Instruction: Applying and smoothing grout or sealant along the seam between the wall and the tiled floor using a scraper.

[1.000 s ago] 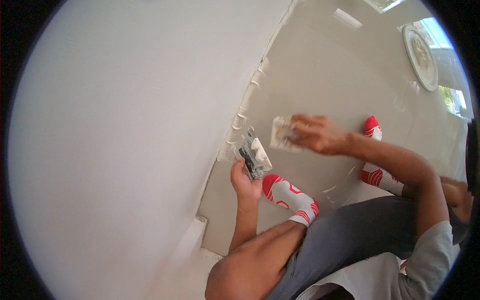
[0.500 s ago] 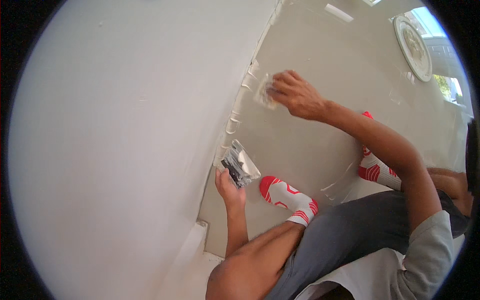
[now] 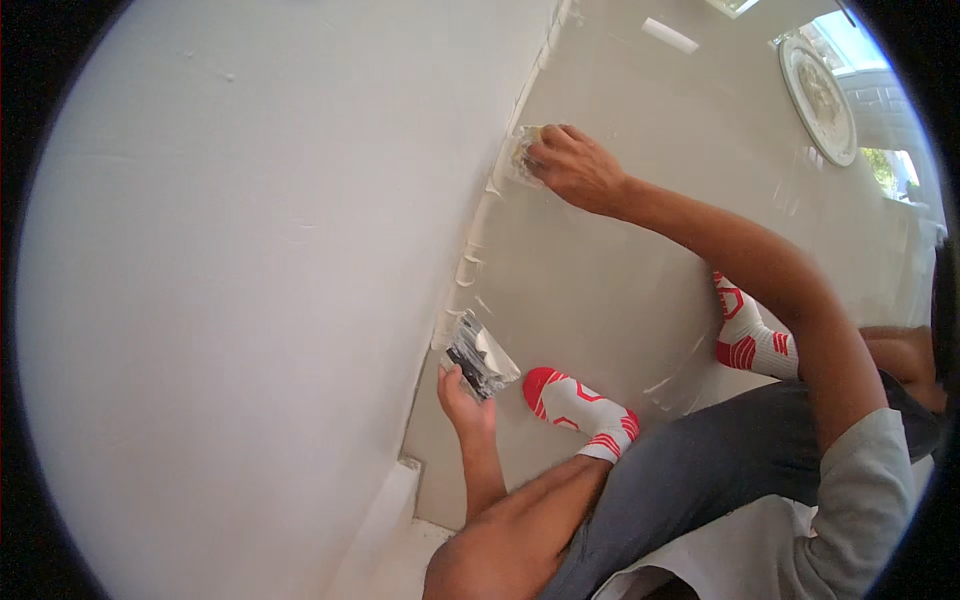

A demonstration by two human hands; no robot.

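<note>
Both hands full, beside the wall (image 3: 250,300). Lower centre: in left hand (image 3: 466,406), closed on its near edge, a dark-backed spreader (image 3: 480,362) bearing white paste (image 3: 493,350); best kept level, close to the seam (image 3: 546,58). Just beyond, ridged paste (image 3: 468,268) along it; best smoothed with light, even strokes. Upper centre: in right hand (image 3: 578,172), pinched tight, a pale scraper (image 3: 521,158) at the wall's edge; best kept low-angled.

I see room between the right hand (image 3: 580,172) and the plate (image 3: 840,147). A wall (image 3: 250,300) and a sock (image 3: 582,402) crowd the left hand (image 3: 464,402).
</note>
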